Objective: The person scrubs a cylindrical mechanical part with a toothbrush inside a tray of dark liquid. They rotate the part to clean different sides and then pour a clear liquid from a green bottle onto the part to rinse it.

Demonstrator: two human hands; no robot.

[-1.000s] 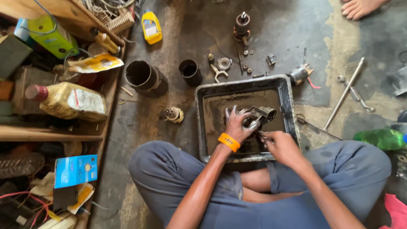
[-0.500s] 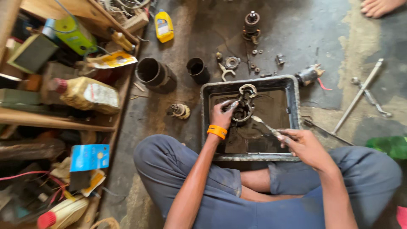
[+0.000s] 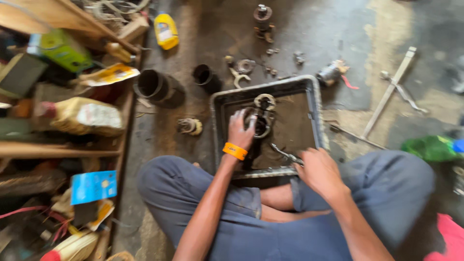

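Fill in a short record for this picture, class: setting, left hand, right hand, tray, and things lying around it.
Setting: a person sits cross-legged on a dark, stained workshop floor
Left hand: orange wristband; grips a round metal part inside the tray
Right hand: holds a thin metal tool over the tray's near edge
Tray: grey, rectangular, dirty inside
Around it: yellow bottle, two black cylinders, small metal parts, long wrench, green bag
Left side: cluttered wooden shelves

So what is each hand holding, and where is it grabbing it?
The left hand grips a round metal part by its rim, inside the tray. The right hand holds a thin metal tool by one end.
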